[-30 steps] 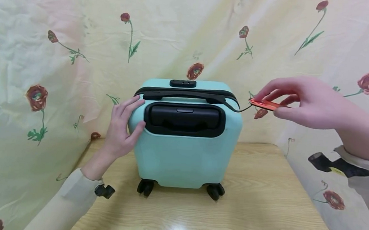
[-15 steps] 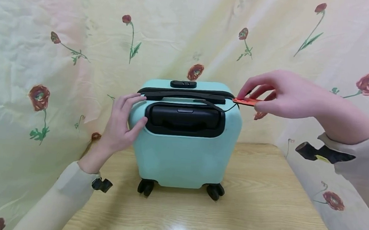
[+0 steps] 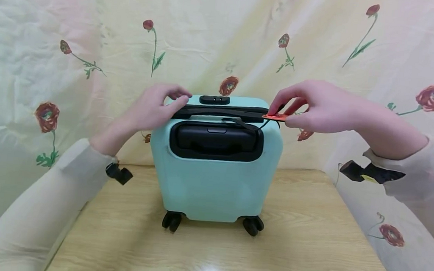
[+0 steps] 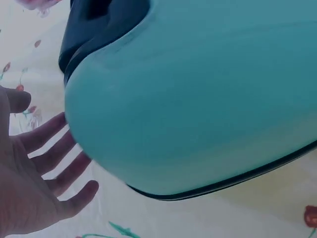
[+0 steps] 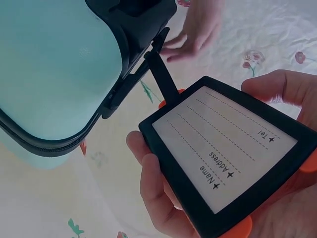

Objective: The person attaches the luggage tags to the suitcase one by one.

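A mint-green suitcase [image 3: 213, 186] stands upright on its wheels, its black carry handle [image 3: 219, 111] along the top. My right hand [image 3: 315, 107] pinches a luggage tag [image 3: 273, 117] by its edges at the handle's right end. Seen from the right wrist, the tag [image 5: 223, 144] has a black frame, orange parts and a white card with Name, Address and Tel lines. Its black strap [image 5: 161, 77] reaches toward the handle and overlaps it. Over the suitcase's top left corner is my left hand [image 3: 158, 107], holding nothing; the left wrist view shows its fingers [image 4: 59, 148] spread and relaxed.
The suitcase rests on a wooden table [image 3: 207, 254] with a floral cloth [image 3: 114, 25] hanging behind and at both sides. A black combination lock [image 3: 214, 100] sits on top, and a black recess with the pull handle [image 3: 216, 139] is below the carry handle.
My right hand has brought the tag leftward to the handle, and the strap's end now lies over the handle. My left hand has left the suitcase's side and risen toward the handle's left end.
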A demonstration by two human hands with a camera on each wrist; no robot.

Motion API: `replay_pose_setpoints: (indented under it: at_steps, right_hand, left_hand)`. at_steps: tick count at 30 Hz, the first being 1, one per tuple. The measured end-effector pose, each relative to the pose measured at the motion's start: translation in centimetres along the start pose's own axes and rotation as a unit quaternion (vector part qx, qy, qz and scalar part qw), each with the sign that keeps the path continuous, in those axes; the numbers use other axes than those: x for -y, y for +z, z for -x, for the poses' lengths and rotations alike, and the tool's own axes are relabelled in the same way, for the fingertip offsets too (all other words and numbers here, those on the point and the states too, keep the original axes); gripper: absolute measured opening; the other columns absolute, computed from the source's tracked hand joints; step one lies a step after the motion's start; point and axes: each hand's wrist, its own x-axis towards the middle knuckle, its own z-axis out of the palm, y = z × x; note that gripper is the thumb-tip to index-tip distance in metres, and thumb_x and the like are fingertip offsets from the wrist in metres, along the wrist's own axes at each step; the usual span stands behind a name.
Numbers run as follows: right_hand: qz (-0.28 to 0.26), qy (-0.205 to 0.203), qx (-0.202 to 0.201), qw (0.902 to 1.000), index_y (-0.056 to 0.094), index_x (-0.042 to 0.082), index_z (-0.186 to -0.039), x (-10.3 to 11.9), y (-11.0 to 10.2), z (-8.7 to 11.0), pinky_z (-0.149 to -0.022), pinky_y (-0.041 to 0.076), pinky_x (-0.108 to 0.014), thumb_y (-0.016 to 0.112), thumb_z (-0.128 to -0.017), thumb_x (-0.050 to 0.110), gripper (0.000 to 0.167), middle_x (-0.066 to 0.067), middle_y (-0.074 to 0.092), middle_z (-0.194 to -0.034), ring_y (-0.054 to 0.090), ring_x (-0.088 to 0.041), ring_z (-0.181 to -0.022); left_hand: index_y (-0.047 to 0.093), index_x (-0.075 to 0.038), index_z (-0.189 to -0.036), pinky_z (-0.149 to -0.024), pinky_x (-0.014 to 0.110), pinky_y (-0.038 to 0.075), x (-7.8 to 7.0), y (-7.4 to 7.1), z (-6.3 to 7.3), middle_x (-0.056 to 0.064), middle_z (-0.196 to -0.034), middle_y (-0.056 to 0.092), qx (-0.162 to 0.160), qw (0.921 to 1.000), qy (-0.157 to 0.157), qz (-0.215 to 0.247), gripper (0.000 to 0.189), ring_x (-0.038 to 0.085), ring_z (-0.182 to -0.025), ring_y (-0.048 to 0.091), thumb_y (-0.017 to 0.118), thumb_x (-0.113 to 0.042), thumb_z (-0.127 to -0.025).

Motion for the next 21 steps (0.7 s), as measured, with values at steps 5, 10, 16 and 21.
replay_pose_setpoints:
  at_steps: [5,10,16,21]
  right_hand:
    - [0.007,0.013,0.008,0.9999,0.075,0.018,-0.122,0.8,-0.1,-0.2,-0.059,0.065,-0.039,0.067,-0.100,0.015,0.024,-0.009,0.069,-0.136,0.071,-0.028,-0.116]
    - [0.011,0.036,0.019,0.9991,0.075,0.020,-0.122,1.5,0.0,-0.8,-0.057,0.063,-0.043,0.066,-0.100,0.019,0.024,-0.010,0.070,-0.134,0.071,-0.025,-0.112]
    - [0.021,0.059,0.029,0.9976,0.073,0.023,-0.127,2.5,0.3,-1.4,-0.053,0.061,-0.045,0.064,-0.099,0.023,0.030,-0.013,0.075,-0.125,0.068,-0.026,-0.102]
    - [0.035,0.062,0.018,0.9973,0.075,0.023,-0.125,3.1,0.8,-1.9,-0.052,0.059,-0.044,0.064,-0.100,0.028,0.027,-0.011,0.075,-0.125,0.068,-0.027,-0.104]
  left_hand:
    - [0.075,-0.009,-0.129,-0.096,0.046,0.052,-0.9,-0.8,-2.9,0.014,-0.127,0.075,0.071,0.9954,-0.044,-0.047,0.039,0.029,-0.114,0.065,0.049,-0.032,-0.112]
    - [0.076,-0.011,-0.130,-0.102,0.046,0.050,-1.7,-0.8,-4.9,0.014,-0.127,0.076,0.153,0.9842,-0.049,-0.075,0.040,0.029,-0.116,0.064,0.045,-0.031,-0.113]
    - [0.075,-0.007,-0.130,-0.099,0.045,0.054,-2.7,-1.4,-6.4,0.015,-0.121,0.077,0.203,0.9737,-0.036,-0.096,0.041,0.029,-0.108,0.069,0.043,-0.027,-0.114]
    - [0.073,-0.008,-0.133,-0.102,0.044,0.056,-3.1,-1.3,-7.3,0.016,-0.119,0.078,0.236,0.9654,-0.028,-0.106,0.035,0.029,-0.103,0.071,0.049,-0.025,-0.113]
